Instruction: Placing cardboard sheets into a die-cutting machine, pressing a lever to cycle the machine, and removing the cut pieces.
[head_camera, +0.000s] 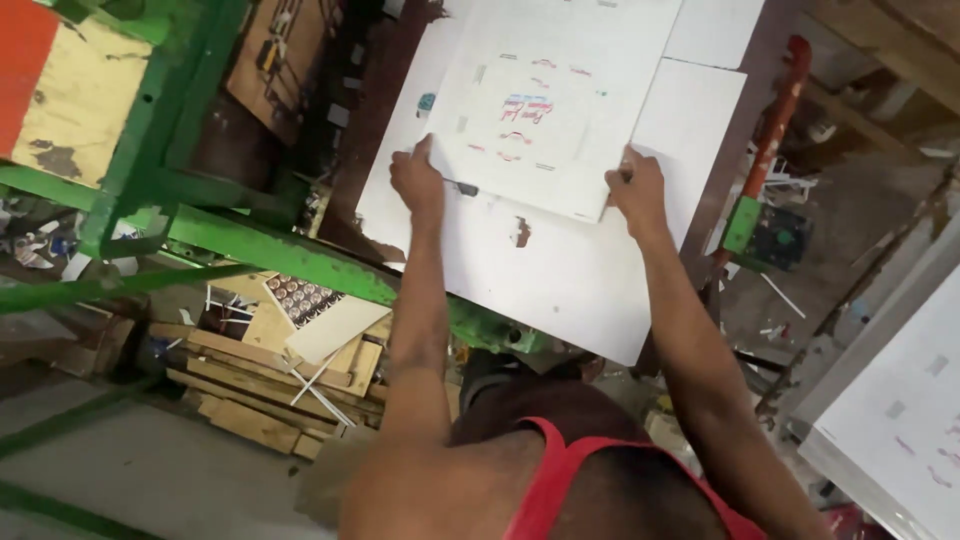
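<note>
**Both hands on the printed sheet**

Nearest to me is my own shoulder and the red strap of my vest (560, 470) at 6 o'clock, with both bare arms running up and away toward the work. My left hand (416, 182) pinches the near-left corner of a white printed card sheet (545, 100), thumb on top, fingers tucked under the edge. My right hand (637, 190) grips the near-right corner the same way, closed on the board. The sheet sits at 12 o'clock, lying flat on a larger stack of plain white boards (560, 270) that covers the worktop; its face carries a faint circular layout with small red and blue marks in the middle.

I judge the sheet to be light and fairly stiff, thin enough to flex or crease if lifted by one corner alone, so a hold at both near corners, or along the two side edges, should keep it flat. The surface looks smooth, so it probably slides easily over the boards beneath.

At 9 o'clock a green metal frame (250, 250) crosses below the worktop. At 8 o'clock offcuts of wood and card (270, 380) lie piled on the floor. At 3 o'clock a red-handled lever (775, 130) stands beside the boards, and at 4 o'clock another white sheet (900, 400) shows.
</note>
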